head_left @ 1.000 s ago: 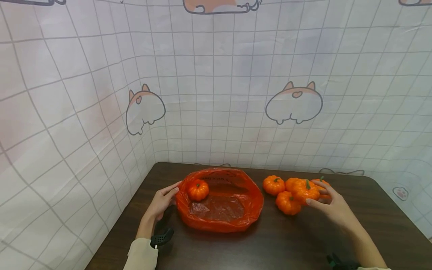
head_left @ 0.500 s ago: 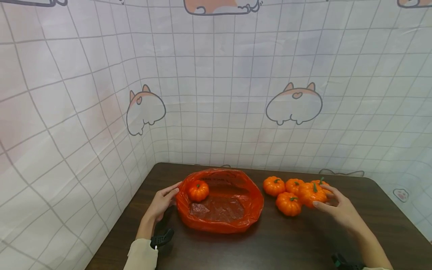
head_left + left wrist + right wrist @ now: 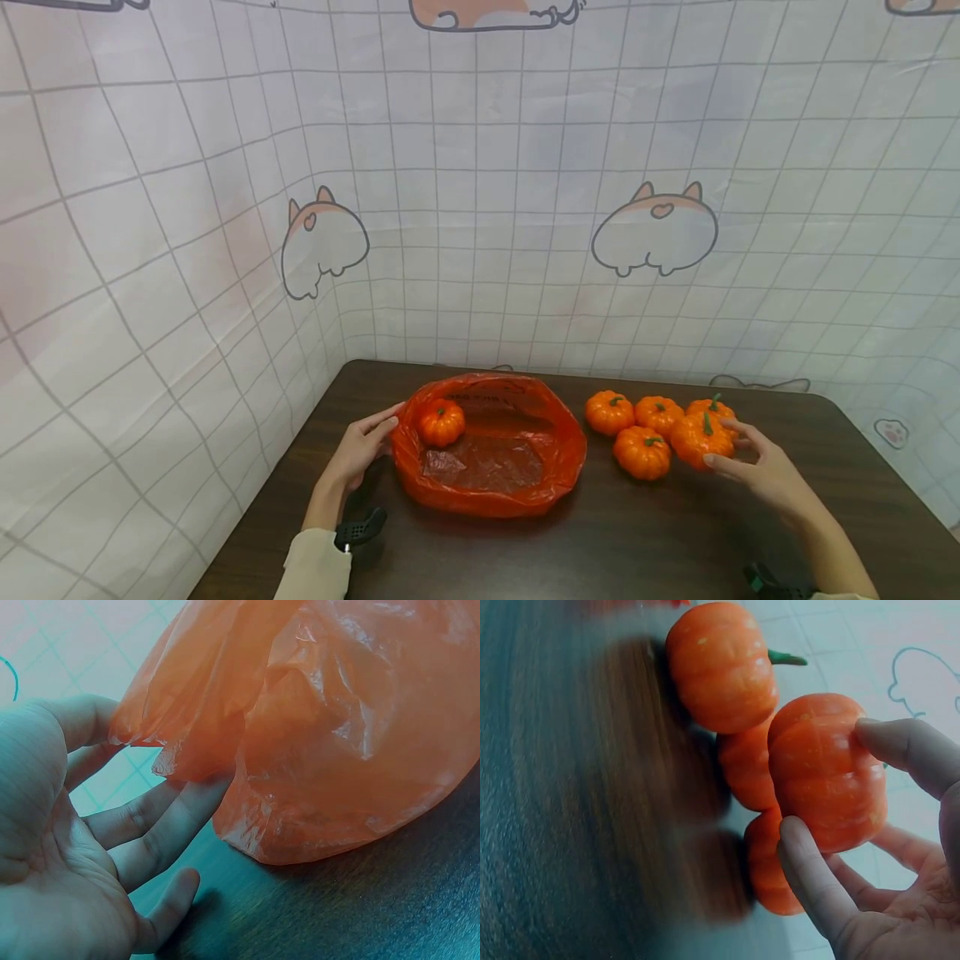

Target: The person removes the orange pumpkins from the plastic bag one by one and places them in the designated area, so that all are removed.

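A red plastic bag [image 3: 487, 500] stands wide-mouthed on the table, with one small orange pumpkin [image 3: 441, 423] inside at its left. My left hand [image 3: 358, 450] pinches the left rim of the bag; the left wrist view shows thumb and fingers at the plastic [image 3: 315, 735], the little finger free. To the right of the bag, my right hand [image 3: 765, 471] holds another pumpkin [image 3: 701, 440] between thumb and fingers. In the right wrist view this held pumpkin [image 3: 829, 772] is off the table, its green stem mostly hidden.
Several pumpkins sit grouped right of the bag: one at the back left [image 3: 609, 412], one in front [image 3: 642, 452], one behind [image 3: 658, 413], and one partly covered by the held one [image 3: 712, 407]. The dark wooden table [image 3: 585, 558] meets a grid-patterned wall cloth [image 3: 487, 250].
My right hand has moved right and slightly towards me with the held pumpkin, uncovering the pumpkin behind it. The left hand and the bag stay where they were.
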Available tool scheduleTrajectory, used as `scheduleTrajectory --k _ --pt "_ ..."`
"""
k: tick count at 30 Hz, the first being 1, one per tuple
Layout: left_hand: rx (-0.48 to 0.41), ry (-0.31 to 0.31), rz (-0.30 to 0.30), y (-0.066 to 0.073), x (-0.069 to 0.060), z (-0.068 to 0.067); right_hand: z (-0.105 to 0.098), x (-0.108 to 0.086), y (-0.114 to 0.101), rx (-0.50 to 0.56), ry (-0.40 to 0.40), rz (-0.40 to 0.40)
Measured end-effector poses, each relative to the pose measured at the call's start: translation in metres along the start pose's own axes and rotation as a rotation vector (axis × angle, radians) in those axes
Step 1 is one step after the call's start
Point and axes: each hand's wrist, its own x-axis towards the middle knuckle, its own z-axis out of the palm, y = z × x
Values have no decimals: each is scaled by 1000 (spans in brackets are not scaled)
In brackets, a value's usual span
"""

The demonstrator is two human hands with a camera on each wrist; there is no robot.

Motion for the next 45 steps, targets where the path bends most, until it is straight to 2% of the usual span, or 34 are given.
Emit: scheduleTrajectory --k 19,30,45 --pt "4 0 7 0 0 0 2 2 17 77 -84 57" --pt "8 0 5 1 -1 0 4 3 19 18 -102 71" --pt "11 -7 2 2 -1 0 5 7 24 2 -105 64"
